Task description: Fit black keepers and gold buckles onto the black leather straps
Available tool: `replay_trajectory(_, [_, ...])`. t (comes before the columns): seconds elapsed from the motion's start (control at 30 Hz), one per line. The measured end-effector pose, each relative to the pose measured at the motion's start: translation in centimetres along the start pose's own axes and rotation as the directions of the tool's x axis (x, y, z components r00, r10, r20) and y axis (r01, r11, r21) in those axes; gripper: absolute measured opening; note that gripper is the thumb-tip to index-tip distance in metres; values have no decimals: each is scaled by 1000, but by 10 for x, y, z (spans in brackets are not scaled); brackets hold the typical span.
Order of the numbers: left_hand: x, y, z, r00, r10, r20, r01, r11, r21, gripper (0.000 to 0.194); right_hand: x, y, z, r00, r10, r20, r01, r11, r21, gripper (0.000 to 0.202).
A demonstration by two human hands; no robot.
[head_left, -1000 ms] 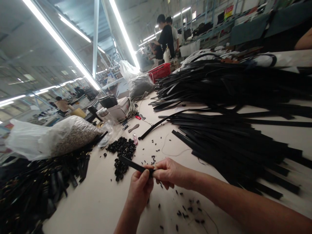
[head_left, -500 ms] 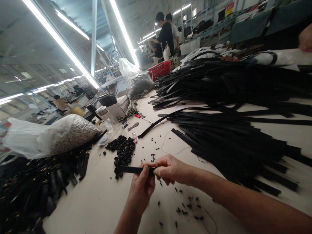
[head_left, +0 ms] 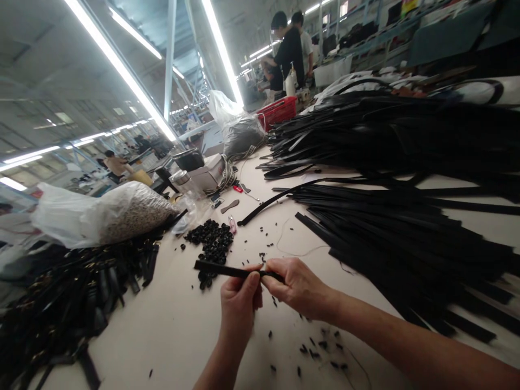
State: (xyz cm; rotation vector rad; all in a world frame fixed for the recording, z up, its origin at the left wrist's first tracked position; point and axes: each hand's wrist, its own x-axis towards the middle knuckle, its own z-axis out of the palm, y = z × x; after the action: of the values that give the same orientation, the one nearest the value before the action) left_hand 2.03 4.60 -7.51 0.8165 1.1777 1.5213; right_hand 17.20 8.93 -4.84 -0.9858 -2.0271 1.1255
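Observation:
A black strap [head_left: 221, 269] runs across both hands, its free end pointing left over a pile of small black loops [head_left: 211, 244]. My left hand [head_left: 240, 295] is closed round the strap, thumb on top. Right beside it, my right hand [head_left: 290, 281] pinches the strap's other part, and a short dark length shows between its fingers. The two hands nearly touch. Small black pieces [head_left: 312, 352] lie scattered on the pale table [head_left: 154, 336] below and beyond the hands.
Black straps [head_left: 390, 233] are heaped at the right, with a larger heap [head_left: 406, 135] behind. More straps with metal parts [head_left: 93, 292] lie at the left, beside a filled plastic bag [head_left: 122, 214]. A red basket [head_left: 278, 111] stands farther back. People [head_left: 290, 54] are in the background.
The view has shifted, so the scene sits farther right. The strap now tilts, its left end higher. My right hand has moved slightly right, and dark strap shows across its fingers.

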Motion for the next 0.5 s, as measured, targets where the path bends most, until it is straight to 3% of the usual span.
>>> replay_trajectory(0.13, [1, 0, 1, 998, -66, 21, 68, 994, -91, 35, -3, -2, -2, 995, -59, 76, 56, 998, 43, 28])
replay_trajectory(0.27, [4, -6, 0, 992, -50, 112, 61, 993, -99, 34, 0, 2, -1, 990, -56, 130, 45, 995, 86, 29])
replay_trajectory(0.37, [9, -10, 0, 987, -47, 155, 63, 993, -100, 37, 3, 6, -1, 987, -21, 159, -10, 981, 196, 38])
replay_trajectory(0.5, [11, -10, 0, 979, -37, 203, 70, 985, -160, 34, 3, 7, -1, 962, 91, 256, -174, 930, 323, 46])
